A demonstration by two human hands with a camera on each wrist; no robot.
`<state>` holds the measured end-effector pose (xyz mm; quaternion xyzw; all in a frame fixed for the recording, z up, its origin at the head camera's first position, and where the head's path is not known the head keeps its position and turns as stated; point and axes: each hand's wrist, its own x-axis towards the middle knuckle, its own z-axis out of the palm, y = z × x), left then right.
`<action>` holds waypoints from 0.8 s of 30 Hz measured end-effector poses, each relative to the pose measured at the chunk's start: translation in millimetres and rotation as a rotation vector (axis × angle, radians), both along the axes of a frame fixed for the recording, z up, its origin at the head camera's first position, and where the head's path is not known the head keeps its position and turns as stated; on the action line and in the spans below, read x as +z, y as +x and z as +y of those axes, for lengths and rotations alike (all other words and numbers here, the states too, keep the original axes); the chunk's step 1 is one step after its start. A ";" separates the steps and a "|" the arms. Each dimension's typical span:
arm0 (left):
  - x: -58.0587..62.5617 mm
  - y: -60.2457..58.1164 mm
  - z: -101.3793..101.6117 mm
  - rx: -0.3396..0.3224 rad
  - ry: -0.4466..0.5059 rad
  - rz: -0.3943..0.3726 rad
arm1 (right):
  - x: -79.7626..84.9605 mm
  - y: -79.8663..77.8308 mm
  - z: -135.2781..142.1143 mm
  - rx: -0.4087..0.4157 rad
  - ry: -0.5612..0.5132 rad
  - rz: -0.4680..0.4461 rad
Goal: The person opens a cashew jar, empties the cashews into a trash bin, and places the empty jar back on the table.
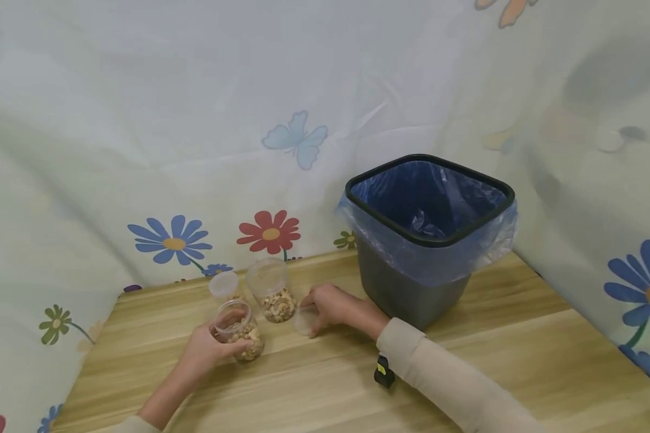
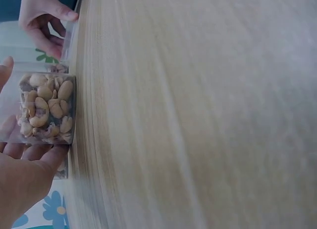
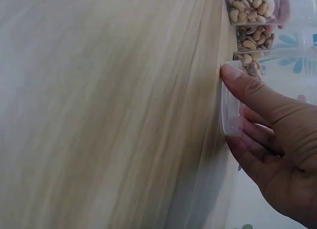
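Observation:
My left hand (image 1: 207, 350) holds a clear plastic jar of cashews (image 1: 247, 341), with thumb and fingers on opposite sides of it. In the left wrist view the cashews (image 2: 44, 110) fill the jar's lower part, and its base is at the tabletop. My right hand (image 1: 333, 307) pinches the edge of a round clear lid (image 1: 303, 323) at table level; the right wrist view shows the lid (image 3: 231, 107) between thumb and fingers. Just behind, between the hands, stands a second clear jar with cashews (image 1: 278, 305). A third jar, with a whitish top (image 1: 224, 282), is partly hidden behind the held one.
A dark grey bin (image 1: 411, 294) lined with a bluish plastic bag (image 1: 482, 252) stands at the back right, close behind my right forearm. A small black object with a yellow-green mark (image 1: 383, 371) is by the right sleeve. Flower-printed sheeting (image 1: 195, 150) surrounds the wooden table (image 1: 303, 397).

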<state>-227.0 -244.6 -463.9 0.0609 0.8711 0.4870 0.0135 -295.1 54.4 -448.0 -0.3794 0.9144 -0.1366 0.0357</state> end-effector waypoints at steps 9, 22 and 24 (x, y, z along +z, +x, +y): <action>1.8 0.8 1.6 -0.001 0.008 0.018 | -10.7 0.4 4.0 -0.015 -0.066 0.033; 0.0 -2.5 -2.5 0.004 -0.041 0.022 | -6.9 6.8 8.2 -0.094 -0.099 -0.129; -0.5 -3.5 -1.5 0.002 -0.041 0.035 | 0.0 9.6 11.7 -0.097 -0.092 -0.133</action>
